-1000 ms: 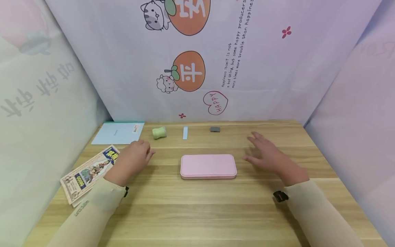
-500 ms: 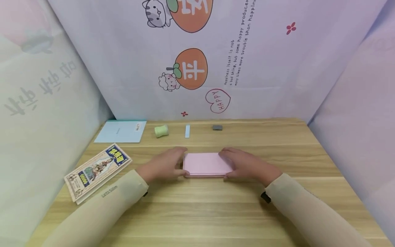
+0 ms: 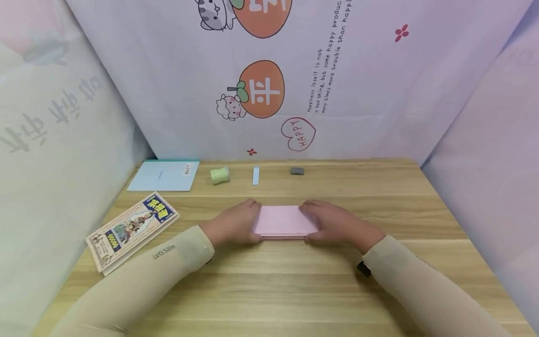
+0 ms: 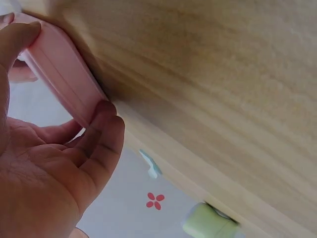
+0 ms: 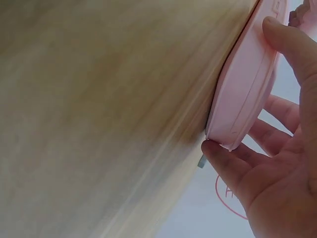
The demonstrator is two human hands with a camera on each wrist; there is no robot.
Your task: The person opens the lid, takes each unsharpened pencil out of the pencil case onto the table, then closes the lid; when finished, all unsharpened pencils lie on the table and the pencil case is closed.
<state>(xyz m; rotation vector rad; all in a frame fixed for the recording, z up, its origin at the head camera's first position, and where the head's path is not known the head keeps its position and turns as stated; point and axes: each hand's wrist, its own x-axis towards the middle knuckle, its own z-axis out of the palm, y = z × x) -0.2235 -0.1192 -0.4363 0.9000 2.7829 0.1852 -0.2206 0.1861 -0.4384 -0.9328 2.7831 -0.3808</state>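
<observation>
A pink, rounded flat case point(image 3: 283, 221) lies on the wooden table between both hands. The left hand point(image 3: 237, 222) grips its left end, thumb on the near edge and fingers at the far edge. At the right end, the right hand point(image 3: 337, 224) holds the case the same way. In the left wrist view, the thumb and fingertips press opposite sides of the pink case point(image 4: 64, 69). The right wrist view shows the case point(image 5: 245, 84) between thumb and fingers, low against the tabletop. Its lid looks closed.
Along the back stand a pale blue notebook point(image 3: 163, 176), a green spool-shaped object point(image 3: 220, 175), a light blue strip point(image 3: 256, 175) and a small grey block point(image 3: 297, 171). A booklet with an illustrated cover point(image 3: 132, 230) lies at the left. Printed cloth walls point(image 3: 353, 135) enclose the table.
Both hands have come inward from either side of the case and taken hold of its ends. In the last half second the left hand has shifted slightly right onto the case.
</observation>
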